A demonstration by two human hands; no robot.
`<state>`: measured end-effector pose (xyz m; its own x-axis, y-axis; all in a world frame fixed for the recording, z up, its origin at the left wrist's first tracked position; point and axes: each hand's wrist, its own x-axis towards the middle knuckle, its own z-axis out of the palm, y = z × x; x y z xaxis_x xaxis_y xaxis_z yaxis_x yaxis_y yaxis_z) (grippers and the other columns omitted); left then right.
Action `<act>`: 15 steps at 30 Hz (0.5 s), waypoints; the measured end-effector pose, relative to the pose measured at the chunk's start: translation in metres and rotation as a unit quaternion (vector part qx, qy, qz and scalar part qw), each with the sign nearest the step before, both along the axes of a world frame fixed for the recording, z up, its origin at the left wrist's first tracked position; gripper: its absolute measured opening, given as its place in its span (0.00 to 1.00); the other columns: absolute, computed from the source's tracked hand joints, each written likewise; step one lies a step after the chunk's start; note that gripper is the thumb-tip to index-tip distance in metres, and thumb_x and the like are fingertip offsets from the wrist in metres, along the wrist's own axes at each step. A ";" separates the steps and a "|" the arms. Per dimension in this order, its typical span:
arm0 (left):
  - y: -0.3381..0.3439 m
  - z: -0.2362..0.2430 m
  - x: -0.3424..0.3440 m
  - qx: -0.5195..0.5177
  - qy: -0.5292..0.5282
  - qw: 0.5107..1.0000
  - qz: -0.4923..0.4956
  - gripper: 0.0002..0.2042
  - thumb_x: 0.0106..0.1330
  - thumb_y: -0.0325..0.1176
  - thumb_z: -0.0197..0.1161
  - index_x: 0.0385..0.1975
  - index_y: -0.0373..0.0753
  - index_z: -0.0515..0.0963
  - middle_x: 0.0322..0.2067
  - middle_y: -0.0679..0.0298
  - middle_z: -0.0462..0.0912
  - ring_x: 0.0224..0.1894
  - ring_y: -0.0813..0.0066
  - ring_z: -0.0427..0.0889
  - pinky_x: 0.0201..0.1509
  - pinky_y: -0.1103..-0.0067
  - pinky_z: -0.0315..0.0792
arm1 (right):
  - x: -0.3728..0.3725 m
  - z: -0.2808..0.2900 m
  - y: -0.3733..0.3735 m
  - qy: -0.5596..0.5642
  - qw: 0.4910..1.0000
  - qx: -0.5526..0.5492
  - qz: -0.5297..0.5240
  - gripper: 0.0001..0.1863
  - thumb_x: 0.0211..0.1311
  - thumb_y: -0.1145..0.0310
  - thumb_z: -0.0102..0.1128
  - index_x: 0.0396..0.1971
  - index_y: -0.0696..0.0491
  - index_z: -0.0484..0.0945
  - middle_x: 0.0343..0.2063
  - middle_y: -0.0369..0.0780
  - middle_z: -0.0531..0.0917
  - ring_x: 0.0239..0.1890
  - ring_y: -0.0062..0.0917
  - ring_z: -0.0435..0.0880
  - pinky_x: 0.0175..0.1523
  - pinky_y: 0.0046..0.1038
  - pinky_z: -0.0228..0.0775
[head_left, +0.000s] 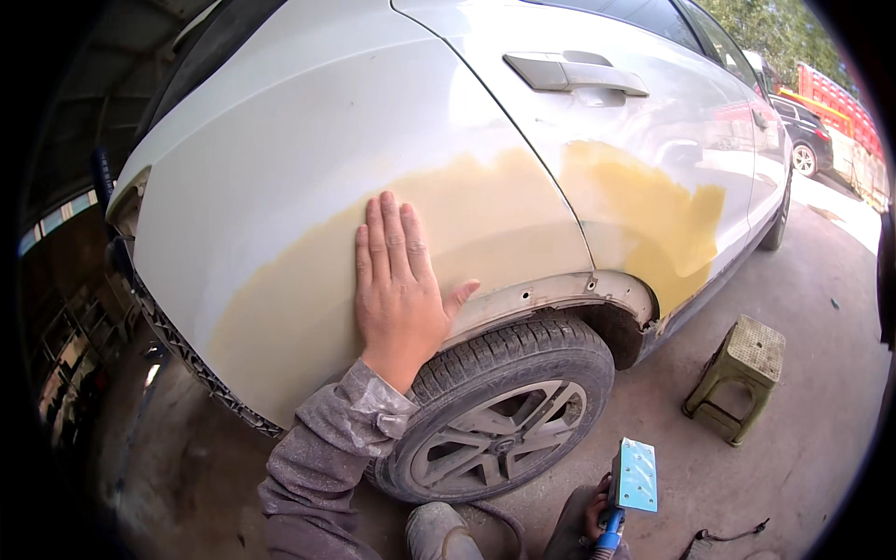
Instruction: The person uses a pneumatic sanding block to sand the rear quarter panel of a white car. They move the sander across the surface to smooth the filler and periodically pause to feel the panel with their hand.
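Note:
My left hand (399, 289) lies flat on the white car's rear quarter panel (271, 177), fingers pointing up and held side by side, thumb out to the right. Under it spreads a smooth tan filler patch (495, 219) that reaches up to the door seam. A brighter yellow filler patch (644, 215) covers the lower rear door. Low at the front, my right hand (597, 509) is wrapped round a sander (637, 474), its light-blue, holed pad face turned up and away from the car. Part of that hand is hidden behind the tool.
Below the panel is the rear wheel (504, 434), under a bare arch edge (560, 294) with small holes. A greenish plastic stool (751, 359) stands on the concrete floor at right. A hose (504, 523) runs near my knee. A dark car (803, 135) is parked farther off.

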<state>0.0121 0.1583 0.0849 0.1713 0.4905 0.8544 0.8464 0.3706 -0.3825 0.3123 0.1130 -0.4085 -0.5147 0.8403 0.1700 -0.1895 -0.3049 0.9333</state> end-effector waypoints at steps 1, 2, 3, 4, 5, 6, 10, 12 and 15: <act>-0.006 0.009 -0.008 0.019 0.002 1.000 0.020 0.51 0.67 0.66 0.49 0.69 0.18 0.51 0.72 0.33 0.48 0.76 0.41 0.45 0.78 0.56 0.43 | -0.002 -0.001 -0.003 0.005 1.000 0.000 0.003 0.32 0.55 0.82 0.63 0.64 0.56 0.72 0.56 0.44 0.81 0.35 0.15 0.77 0.40 0.17 0.76; 0.001 0.015 -0.010 0.047 -0.012 0.998 0.029 0.50 0.67 0.66 0.49 0.69 0.18 0.51 0.71 0.33 0.48 0.76 0.41 0.45 0.78 0.56 0.43 | -0.002 -0.002 -0.003 0.011 1.000 -0.003 -0.003 0.32 0.55 0.82 0.63 0.64 0.56 0.72 0.56 0.44 0.81 0.35 0.15 0.77 0.40 0.17 0.76; 0.010 0.021 -0.011 0.075 -0.026 0.996 0.037 0.50 0.68 0.66 0.49 0.69 0.18 0.50 0.71 0.33 0.48 0.76 0.41 0.45 0.78 0.56 0.43 | -0.003 -0.003 -0.002 0.017 1.000 -0.003 -0.008 0.32 0.55 0.82 0.63 0.64 0.56 0.72 0.56 0.44 0.81 0.35 0.15 0.77 0.40 0.17 0.76; 0.016 0.025 -0.011 0.101 -0.042 0.993 0.047 0.50 0.68 0.66 0.49 0.69 0.18 0.50 0.71 0.33 0.49 0.76 0.40 0.45 0.78 0.56 0.43 | -0.002 -0.003 -0.007 0.019 1.000 -0.007 -0.013 0.32 0.55 0.83 0.63 0.64 0.56 0.72 0.56 0.44 0.81 0.35 0.15 0.77 0.40 0.17 0.76; 0.024 0.024 -0.005 0.081 -0.034 0.995 0.039 0.50 0.68 0.66 0.49 0.69 0.18 0.51 0.71 0.33 0.48 0.76 0.41 0.45 0.78 0.57 0.42 | -0.004 -0.002 -0.006 0.022 1.000 -0.010 -0.008 0.32 0.55 0.83 0.63 0.64 0.56 0.72 0.56 0.44 0.81 0.35 0.15 0.77 0.39 0.17 0.76; 0.034 0.021 0.008 0.061 -0.027 0.997 0.030 0.50 0.68 0.66 0.49 0.69 0.18 0.51 0.72 0.33 0.48 0.76 0.41 0.44 0.79 0.57 0.41 | -0.009 -0.002 -0.005 0.019 1.000 -0.011 -0.001 0.32 0.55 0.83 0.63 0.63 0.56 0.72 0.56 0.44 0.81 0.35 0.14 0.77 0.39 0.17 0.76; 0.074 0.006 0.056 -0.019 0.011 1.000 -0.018 0.50 0.67 0.67 0.48 0.70 0.21 0.54 0.73 0.37 0.48 0.77 0.46 0.43 0.80 0.60 0.38 | -0.006 0.003 -0.003 -0.002 0.998 -0.019 0.065 0.28 0.55 0.81 0.62 0.59 0.57 0.76 0.53 0.45 0.84 0.32 0.15 0.77 0.36 0.17 0.75; 0.089 0.015 0.059 -0.018 0.035 0.999 -0.034 0.49 0.67 0.68 0.48 0.70 0.23 0.54 0.73 0.39 0.49 0.77 0.48 0.43 0.80 0.61 0.39 | -0.006 -0.001 0.002 -0.035 0.997 0.016 0.067 0.27 0.56 0.79 0.61 0.59 0.56 0.77 0.53 0.43 0.84 0.33 0.17 0.77 0.38 0.19 0.76; 0.108 0.028 0.070 0.030 0.010 0.999 0.018 0.48 0.67 0.68 0.47 0.70 0.24 0.56 0.73 0.41 0.51 0.77 0.50 0.45 0.80 0.62 0.39 | 0.007 0.005 -0.005 -0.094 0.989 0.042 0.109 0.25 0.56 0.75 0.63 0.57 0.52 0.79 0.53 0.38 0.84 0.40 0.19 0.77 0.49 0.25 0.75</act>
